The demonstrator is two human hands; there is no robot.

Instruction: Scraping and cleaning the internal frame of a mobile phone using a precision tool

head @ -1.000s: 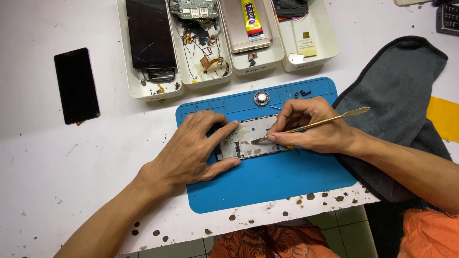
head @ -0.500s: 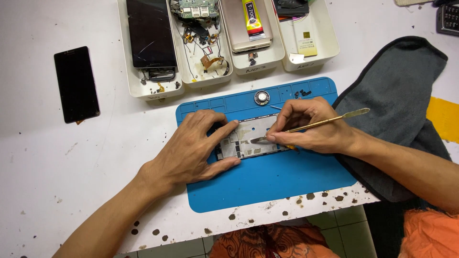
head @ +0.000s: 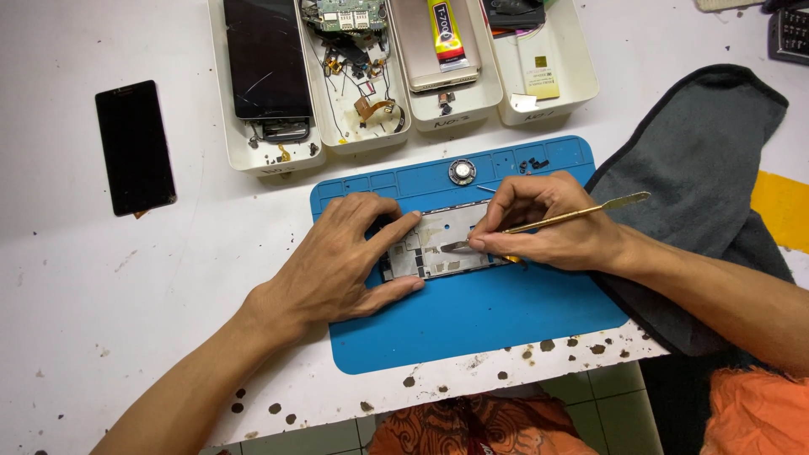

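Note:
A bare metal phone frame [head: 442, 242] lies flat on a blue work mat [head: 472, 312]. My left hand [head: 345, 257] rests on the frame's left end and pins it down with thumb and fingers. My right hand [head: 548, 223] grips a thin brass-coloured metal spudger [head: 560, 219] like a pen. The tool's flat tip touches the inside of the frame near its middle. A small round speaker part [head: 462, 172] and several tiny dark screws [head: 531, 164] sit along the mat's far edge.
Four white trays [head: 253, 156] stand behind the mat, holding a cracked screen [head: 265, 59], a circuit board with flex cables [head: 350, 34], a phone back with a glue tube [head: 447, 34] and small parts. A black phone [head: 135, 147] lies left. A grey cloth [head: 699, 160] lies right.
Both hands stay where they were. The spudger tip has shifted only slightly on the frame.

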